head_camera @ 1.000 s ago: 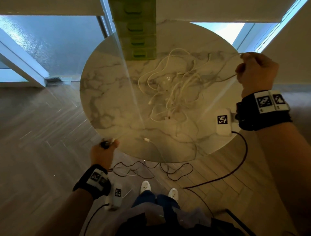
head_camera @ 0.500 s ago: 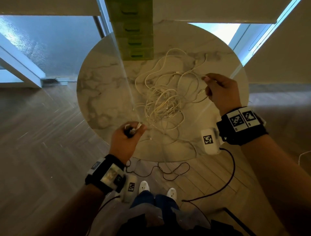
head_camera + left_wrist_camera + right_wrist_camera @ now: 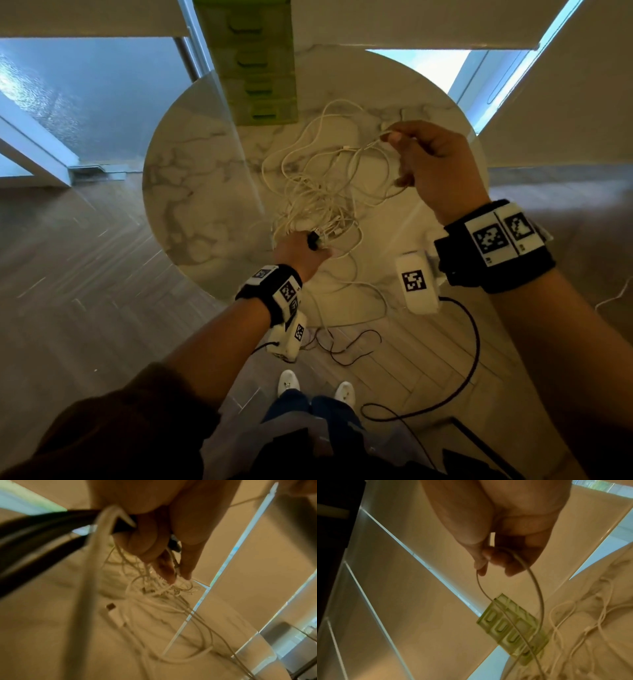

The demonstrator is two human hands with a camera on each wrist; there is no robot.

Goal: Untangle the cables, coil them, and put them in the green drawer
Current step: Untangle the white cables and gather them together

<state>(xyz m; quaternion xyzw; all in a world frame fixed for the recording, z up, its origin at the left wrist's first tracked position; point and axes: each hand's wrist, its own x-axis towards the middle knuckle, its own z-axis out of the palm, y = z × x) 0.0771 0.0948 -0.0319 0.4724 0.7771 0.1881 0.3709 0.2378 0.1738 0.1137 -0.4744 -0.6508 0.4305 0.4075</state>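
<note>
A tangle of white cables lies in the middle of the round marble table. My left hand sits at the tangle's near edge, its fingers curled round a dark cable end and white strands. My right hand hovers over the table's right side and pinches a loop of white cable lifted off the heap. The green drawer unit stands at the table's far edge; it also shows in the right wrist view, all its drawers closed.
Thin dark cables trail on the wooden floor below the table's near edge, close to my white shoes. A loose white plug lies on the table near my left hand. Windows and wall stand behind the table.
My left hand has travelled from beyond the table's near-left edge up and right to the tangle. My right hand has come in from the far right and lower, slackening the stretched cable.
</note>
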